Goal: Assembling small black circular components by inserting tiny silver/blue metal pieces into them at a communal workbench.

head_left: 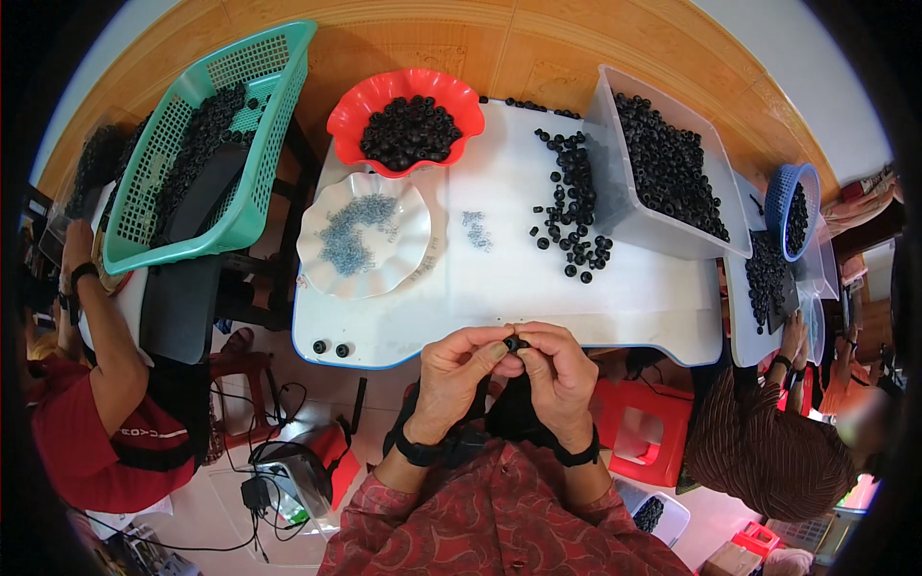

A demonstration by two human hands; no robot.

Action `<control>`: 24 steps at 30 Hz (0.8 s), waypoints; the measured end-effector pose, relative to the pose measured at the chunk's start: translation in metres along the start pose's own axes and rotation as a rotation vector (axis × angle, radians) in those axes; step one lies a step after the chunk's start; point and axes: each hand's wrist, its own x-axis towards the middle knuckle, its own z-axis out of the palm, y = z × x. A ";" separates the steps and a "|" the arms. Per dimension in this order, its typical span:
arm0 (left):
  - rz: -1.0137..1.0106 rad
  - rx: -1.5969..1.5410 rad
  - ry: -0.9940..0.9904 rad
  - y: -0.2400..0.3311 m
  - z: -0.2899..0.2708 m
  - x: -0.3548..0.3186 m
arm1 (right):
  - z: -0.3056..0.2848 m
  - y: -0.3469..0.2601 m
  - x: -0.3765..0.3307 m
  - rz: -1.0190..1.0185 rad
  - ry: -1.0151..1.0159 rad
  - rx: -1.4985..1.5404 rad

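Both my hands meet just off the front edge of the white table (461, 317). Thumb and fingers of my left hand (459, 370) pinch a small round black part (516, 343), and my right hand (552, 370) grips it from the other side. Its exact kind is mostly hidden by fingertips. On the table, loose black round parts (573, 192) lie in a heap to the right. Several small clear springlike pieces (476, 230) lie in the middle. Two black parts (331, 348) sit at the front left corner.
A white scalloped plate (413, 259) holds more clear pieces; behind it stands a red bowl (341, 125) of black parts. A grey bin (663, 235) of black parts is at right, a green basket (192, 245) at left. People work on both sides. Red stools (639, 408) stand below.
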 end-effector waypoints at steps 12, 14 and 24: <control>-0.022 0.028 0.045 0.003 0.004 -0.001 | -0.003 -0.002 0.001 -0.077 -0.048 -0.150; 0.018 0.051 0.051 0.003 0.008 -0.001 | -0.002 -0.002 0.001 -0.070 -0.062 -0.160; 0.015 0.143 0.118 -0.003 0.012 0.000 | -0.002 -0.003 0.002 -0.115 -0.122 -0.208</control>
